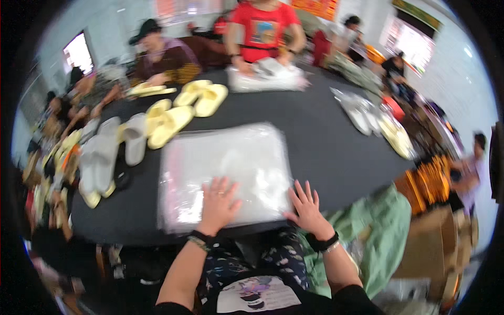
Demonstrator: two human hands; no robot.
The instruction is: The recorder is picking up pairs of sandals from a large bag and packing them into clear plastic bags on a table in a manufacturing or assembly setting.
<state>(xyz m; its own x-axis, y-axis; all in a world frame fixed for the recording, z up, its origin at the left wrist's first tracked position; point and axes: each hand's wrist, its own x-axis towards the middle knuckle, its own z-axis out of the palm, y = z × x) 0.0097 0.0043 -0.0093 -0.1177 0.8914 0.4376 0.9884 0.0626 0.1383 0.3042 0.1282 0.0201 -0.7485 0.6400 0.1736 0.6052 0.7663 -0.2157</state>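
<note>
A stack of clear plastic bags (231, 157) lies flat on the dark table in front of me, glossy, with a pinkish left edge. My left hand (219, 206) rests on the lower middle of the stack, fingers spread and holding nothing. At the stack's lower right corner is my right hand (307, 212), its fingers also spread and bare; whether it touches the plastic I cannot tell. Past the stack's upper left corner sit yellow slippers (170, 125), and to their left are grey slippers (135, 139).
On the right, bagged slippers (362, 115) lie on the table (315, 142). A green sack (373, 236) hangs by the near right edge, beside cardboard boxes (428, 252) and orange bundles (425, 181). Across the table a person in red (265, 31) handles plastic bags (268, 79); other people sit around.
</note>
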